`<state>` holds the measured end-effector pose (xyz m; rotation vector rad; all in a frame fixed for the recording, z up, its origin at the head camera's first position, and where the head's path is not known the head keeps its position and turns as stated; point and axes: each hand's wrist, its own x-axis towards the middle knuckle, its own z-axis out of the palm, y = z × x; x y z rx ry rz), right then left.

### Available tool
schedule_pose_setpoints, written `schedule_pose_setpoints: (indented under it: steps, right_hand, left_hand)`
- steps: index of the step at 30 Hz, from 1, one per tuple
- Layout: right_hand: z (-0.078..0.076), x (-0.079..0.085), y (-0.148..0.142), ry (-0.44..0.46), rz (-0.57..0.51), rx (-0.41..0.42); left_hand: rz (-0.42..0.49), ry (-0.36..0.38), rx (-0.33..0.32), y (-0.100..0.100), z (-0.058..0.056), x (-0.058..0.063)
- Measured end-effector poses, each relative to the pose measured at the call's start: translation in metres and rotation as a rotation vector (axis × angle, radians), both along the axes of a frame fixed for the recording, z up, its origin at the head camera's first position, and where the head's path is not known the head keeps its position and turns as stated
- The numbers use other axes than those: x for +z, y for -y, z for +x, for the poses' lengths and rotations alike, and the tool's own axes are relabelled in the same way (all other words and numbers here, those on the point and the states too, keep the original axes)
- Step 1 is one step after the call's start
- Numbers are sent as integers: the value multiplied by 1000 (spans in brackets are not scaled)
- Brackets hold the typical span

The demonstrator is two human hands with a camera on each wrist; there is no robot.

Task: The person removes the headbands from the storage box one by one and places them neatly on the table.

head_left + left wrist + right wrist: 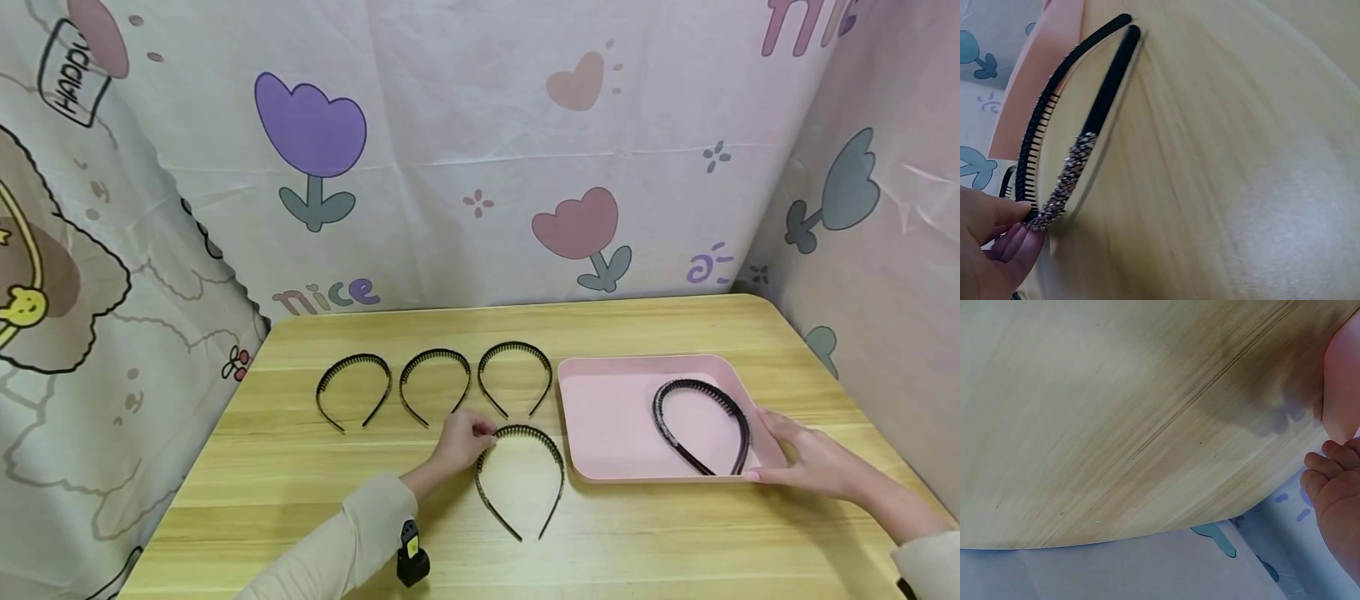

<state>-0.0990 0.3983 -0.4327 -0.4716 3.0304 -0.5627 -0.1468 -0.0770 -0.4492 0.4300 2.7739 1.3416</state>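
Observation:
My left hand [461, 442] pinches a black toothed headband [525, 429] by the upper left of its arch, above the front of the table. In the left wrist view this headband [1072, 169] shows glittery beads outside and comb teeth inside. At the right, my right hand [813, 458] grips the right end of a pink tray [607, 425], thumb at the near rim. Inside the tray lies a dark headband [701, 384]; its doubled outline hides whether there is more than one. The right wrist view catches only part of the tray [1341, 375] beside the curled fingers.
Three similar headbands lie in a row behind my left hand: a left one [358, 357], a middle one [435, 353] and a right one [515, 345] near the tray. The wooden table [300, 517] ends at a printed curtain [450, 100] behind and at both sides.

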Motion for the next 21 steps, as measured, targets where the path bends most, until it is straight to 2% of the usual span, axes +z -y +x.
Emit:
schedule_pose_setpoints:
  steps: [7,14,21]
  right_hand:
    - [0,1,0,19,-2,-7]
    - [-1,4,1,5,20,-4]
    - [-1,3,1,11,17,-8]
  left_hand:
    - [2,-32,1,-2,2,0]
    - [-16,-17,5,-3,1,-1]
    - [-21,-40,-9,-3,0,-3]
